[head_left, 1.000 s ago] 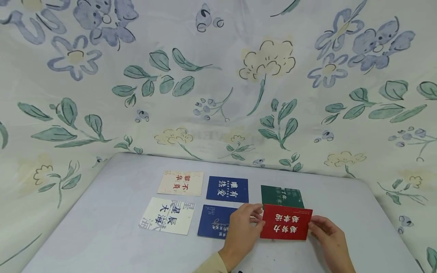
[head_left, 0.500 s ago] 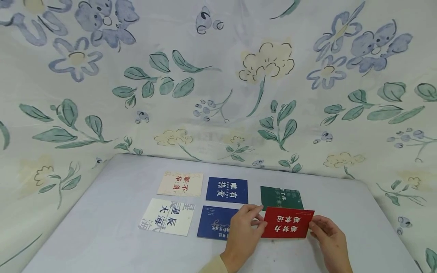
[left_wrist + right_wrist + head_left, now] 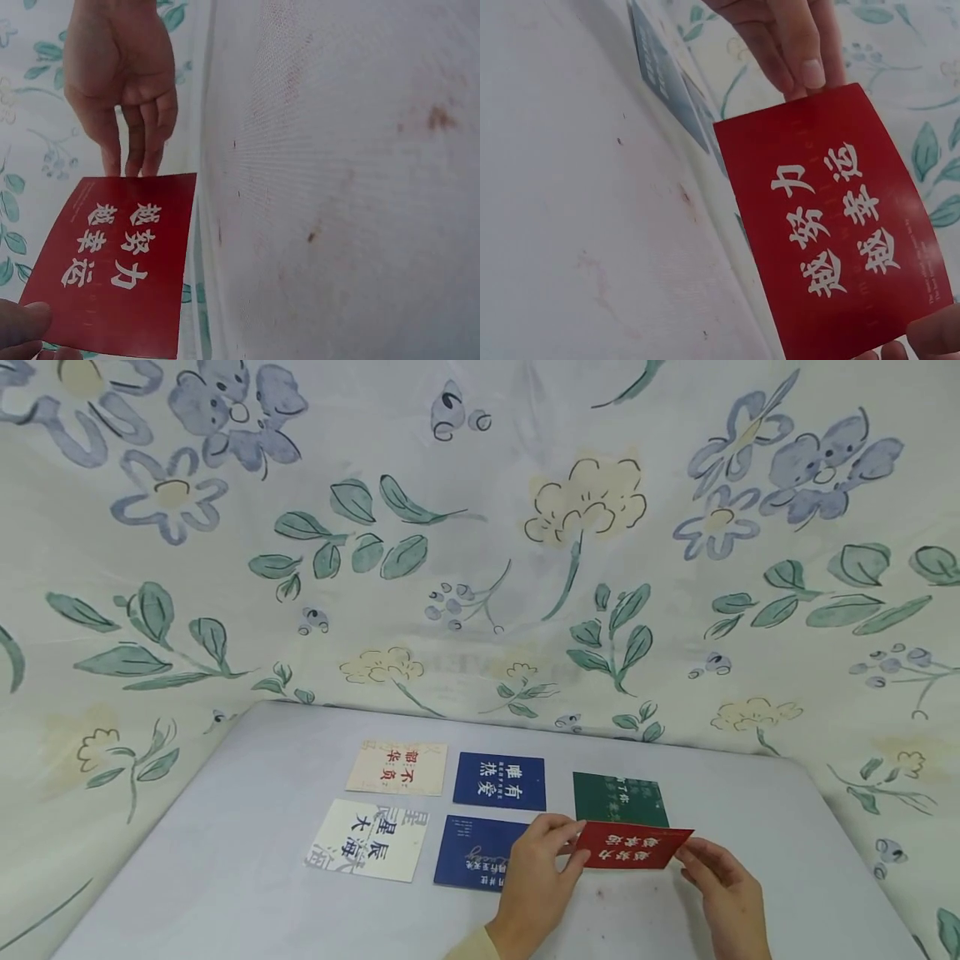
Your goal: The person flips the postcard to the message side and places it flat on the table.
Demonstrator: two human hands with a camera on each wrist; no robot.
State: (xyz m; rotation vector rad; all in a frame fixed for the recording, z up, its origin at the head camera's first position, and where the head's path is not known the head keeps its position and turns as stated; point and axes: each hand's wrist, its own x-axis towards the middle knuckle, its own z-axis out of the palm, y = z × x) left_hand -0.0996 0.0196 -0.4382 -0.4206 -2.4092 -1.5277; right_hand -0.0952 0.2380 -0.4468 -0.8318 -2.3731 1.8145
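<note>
A red card (image 3: 633,846) with white Chinese characters is held by its two short ends above the table, in front of a green card (image 3: 621,799). My left hand (image 3: 538,881) pinches its left end between thumb and fingers. At the opposite end, my right hand (image 3: 723,893) pinches the edge the same way. The left wrist view shows the red card (image 3: 120,266) slightly bowed, with daylight between it and the table. Seen from the right wrist, the red card (image 3: 832,225) faces the camera with its lettering fully visible.
Left of my hands lie a dark blue card (image 3: 472,852), partly covered by the left hand, and another blue card (image 3: 500,781) behind it. Further left are a white card (image 3: 367,842) and a cream card (image 3: 397,768). A floral curtain (image 3: 480,527) hangs behind the white table (image 3: 247,827).
The red card has tilted back, its face now looking flatter and shorter from the head view. Both hands keep their pinch at its ends. The other cards stay in place.
</note>
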